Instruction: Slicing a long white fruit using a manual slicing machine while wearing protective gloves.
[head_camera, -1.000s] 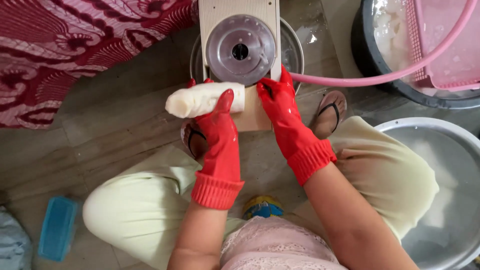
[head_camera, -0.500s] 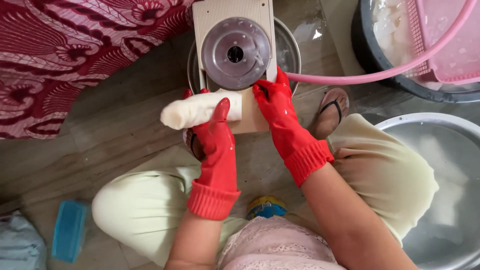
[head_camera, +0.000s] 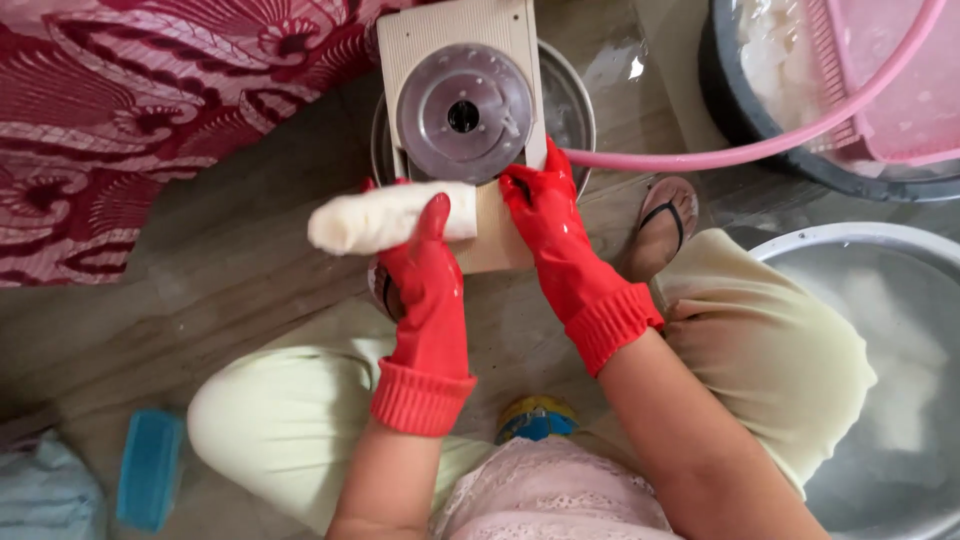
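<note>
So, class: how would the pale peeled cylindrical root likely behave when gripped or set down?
The pale peeled root probably stays stiff: it juts sideways unsupported from the left hand. Its rounded shape may roll. Its glossy surface looks possibly slippery.

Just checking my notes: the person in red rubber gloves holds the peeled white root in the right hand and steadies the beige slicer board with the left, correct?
Not quite. The head view shows the hands swapped: the left hand holds the white root, and the right hand steadies the beige slicer board. Both gloves are red.

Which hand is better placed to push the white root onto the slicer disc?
Left. The left hand already grips the white root; the right hand is braced on the slicer board.
</note>
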